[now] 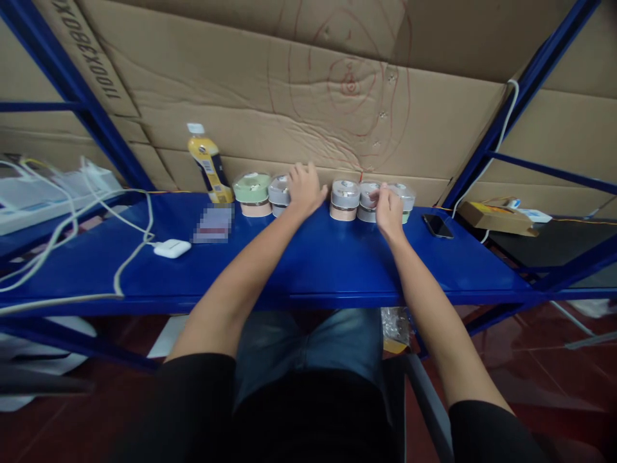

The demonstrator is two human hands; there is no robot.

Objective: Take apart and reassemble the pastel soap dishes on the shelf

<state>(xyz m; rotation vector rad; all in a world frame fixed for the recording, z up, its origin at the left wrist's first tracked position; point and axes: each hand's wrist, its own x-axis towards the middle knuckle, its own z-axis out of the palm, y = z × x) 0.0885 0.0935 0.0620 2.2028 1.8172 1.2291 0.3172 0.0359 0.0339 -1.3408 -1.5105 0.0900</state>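
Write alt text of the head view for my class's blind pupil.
A person's left hand and right hand are at pastel two-tiered containers lined along the back of a blue shelf. A yellow drink bottle stands left; a smartphone lies right.

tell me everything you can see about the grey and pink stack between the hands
The stack looks like two rounded plastic containers: a grey one on top of a pink one, with a clear, shiny top. It stands upright on the blue table, between the left hand and the right hand; neither appears to touch it. Whether it touches the neighbouring stack is unclear.
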